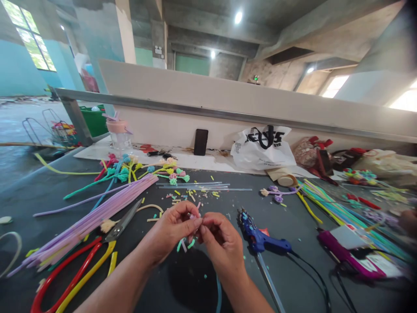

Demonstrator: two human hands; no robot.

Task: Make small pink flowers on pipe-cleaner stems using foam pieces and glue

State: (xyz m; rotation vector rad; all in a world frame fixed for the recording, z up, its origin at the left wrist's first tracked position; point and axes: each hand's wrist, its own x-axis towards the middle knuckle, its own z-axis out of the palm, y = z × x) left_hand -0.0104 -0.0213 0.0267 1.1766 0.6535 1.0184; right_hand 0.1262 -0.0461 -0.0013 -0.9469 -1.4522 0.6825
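My left hand and my right hand meet over the dark table, fingertips pinched together on a small pipe-cleaner piece with pink and green bits hanging below. A bundle of lilac pipe cleaners lies to the left. Scissors with red and yellow handles lie beside my left forearm. A blue glue gun rests just right of my right hand.
Finished pipe-cleaner flowers lie at the back left near a clear jar. A black phone leans on the wall beside a white plastic bag. Coloured pipe cleaners and a magenta tool lie right.
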